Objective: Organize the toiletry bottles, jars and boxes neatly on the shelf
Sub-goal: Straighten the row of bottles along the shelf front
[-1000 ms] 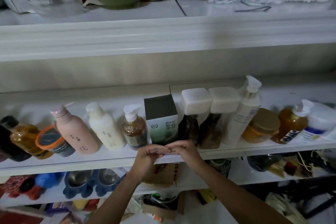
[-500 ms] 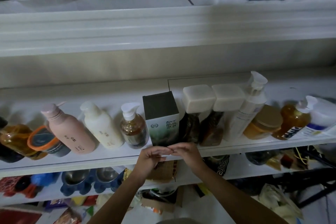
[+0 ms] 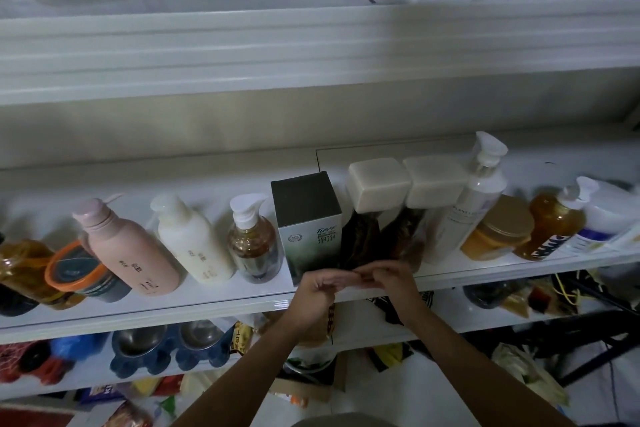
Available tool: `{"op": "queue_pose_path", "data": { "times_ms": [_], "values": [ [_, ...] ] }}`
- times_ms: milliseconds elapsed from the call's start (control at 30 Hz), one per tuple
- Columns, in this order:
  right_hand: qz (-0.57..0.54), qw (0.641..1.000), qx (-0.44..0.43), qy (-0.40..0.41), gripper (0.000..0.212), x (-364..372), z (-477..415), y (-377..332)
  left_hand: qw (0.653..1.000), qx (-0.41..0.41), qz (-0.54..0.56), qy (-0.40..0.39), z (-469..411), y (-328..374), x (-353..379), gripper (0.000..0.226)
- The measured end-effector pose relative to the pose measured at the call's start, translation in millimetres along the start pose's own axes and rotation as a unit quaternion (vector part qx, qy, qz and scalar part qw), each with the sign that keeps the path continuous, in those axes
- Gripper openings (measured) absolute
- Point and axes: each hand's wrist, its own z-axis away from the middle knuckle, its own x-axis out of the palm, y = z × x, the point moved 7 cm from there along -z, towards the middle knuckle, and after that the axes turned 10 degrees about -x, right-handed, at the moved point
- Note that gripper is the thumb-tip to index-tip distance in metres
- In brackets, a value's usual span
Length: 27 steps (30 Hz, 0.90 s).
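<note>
White laminate, the shelf runs across the middle of the frame and carries every toiletry in a single row. The job looks close to finished: the containers stand shoulder to shoulder from the left edge to the right edge, and none lies down. What seems left is the left end, where one jar sits in front of a bottle rather than beside it.

I count ten bottles. The tall white pump bottle rises right of centre. The matte pink bottle and the cream-white bottle stand left of centre. The two dark bottles with square cream caps touch each other at centre. Then come the clear pump bottle of amber liquid, the amber pump bottle and the white pump bottle with a purple label at the right. At the far left are an amber bottle and a dark bottle cut by the frame.

There is one box, the grey-green carton at centre. There are two jars, the amber jar with a gold lid at the right and the dark jar with an orange rim at the left.

Below the carton, at the shelf's front lip, the left hand and right hand meet fingertip to fingertip with fingers bent. They grasp none of the toiletries. Whether they pinch something small between them I cannot tell.
</note>
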Motion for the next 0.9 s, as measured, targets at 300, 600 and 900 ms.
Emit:
{"op": "queue_pose_path", "data": {
  "times_ms": [300, 600, 900],
  "values": [
    [-0.009, 1.000, 0.002, 0.021, 0.034, 5.7, -1.0, 6.0, 1.000, -0.019, -0.017, 0.003, -7.6, -9.3, -6.7, 0.053],
    [0.008, 0.999, 0.010, 0.034, 0.032, 5.7, -0.7, 7.7, 0.999, -0.006, -0.023, 0.027, -6.2, -6.4, -5.8, 0.045],
    [-0.029, 0.998, 0.016, 0.058, 0.031, -2.6, 13.4, 12.1, 0.999, 0.006, -0.029, 0.012, -1.5, -4.5, 7.9, 0.050]
  ]
}}
